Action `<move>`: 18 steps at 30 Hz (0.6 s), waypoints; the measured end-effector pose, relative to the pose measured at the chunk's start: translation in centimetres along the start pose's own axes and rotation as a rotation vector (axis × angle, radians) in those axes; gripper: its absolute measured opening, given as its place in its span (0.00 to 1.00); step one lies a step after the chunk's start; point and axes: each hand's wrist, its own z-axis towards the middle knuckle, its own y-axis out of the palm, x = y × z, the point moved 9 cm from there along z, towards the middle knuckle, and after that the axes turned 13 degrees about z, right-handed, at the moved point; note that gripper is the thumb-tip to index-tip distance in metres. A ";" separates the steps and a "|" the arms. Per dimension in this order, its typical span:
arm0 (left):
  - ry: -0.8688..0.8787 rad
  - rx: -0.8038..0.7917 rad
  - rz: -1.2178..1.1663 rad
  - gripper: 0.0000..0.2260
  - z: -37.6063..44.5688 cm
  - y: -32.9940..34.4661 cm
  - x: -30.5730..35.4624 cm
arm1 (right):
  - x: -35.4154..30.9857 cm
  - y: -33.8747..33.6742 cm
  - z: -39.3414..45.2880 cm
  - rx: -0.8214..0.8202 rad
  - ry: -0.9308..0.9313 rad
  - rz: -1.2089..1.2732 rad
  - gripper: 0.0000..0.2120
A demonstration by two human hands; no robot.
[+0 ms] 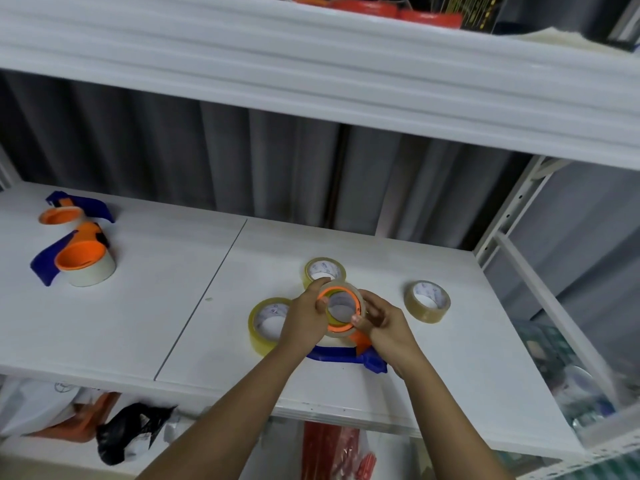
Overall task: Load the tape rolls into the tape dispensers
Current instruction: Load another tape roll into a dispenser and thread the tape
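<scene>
3 dispensers (346, 353) – 2 loaded, 3 loose rolls (426, 301)

**Your arms and hands, as the head camera sees them**

You have both forearms in view, and both are bare from the lower edge of the picture up to the wrist, with no sleeve showing. Your left hand (304, 315) and your right hand (388, 323) are ungloved. Your fingernails are short and plain where they show. The wrists and fingers are slightly blurred, so finer marks cannot be told.
</scene>
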 end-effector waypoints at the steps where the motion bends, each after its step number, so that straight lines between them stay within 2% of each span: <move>1: -0.007 0.019 -0.008 0.19 0.0 0.0 0.0 | -0.1 0.0 0.0 0.009 -0.009 -0.007 0.18; 6: -0.017 0.066 -0.004 0.19 -0.2 0.4 0.0 | -0.3 0.4 -0.1 0.017 -0.024 -0.065 0.22; 11: -0.007 0.039 -0.079 0.19 -0.4 0.9 -0.2 | -0.2 0.9 -0.1 -0.104 0.033 -0.102 0.17; 15: 0.064 0.051 -0.160 0.18 -0.7 0.8 1.1 | -0.4 -0.4 -0.5 0.093 -0.051 -0.200 0.20; 18: 0.064 0.083 -0.156 0.17 -0.8 0.8 1.2 | 0.0 -0.6 -0.6 0.146 -0.060 -0.171 0.21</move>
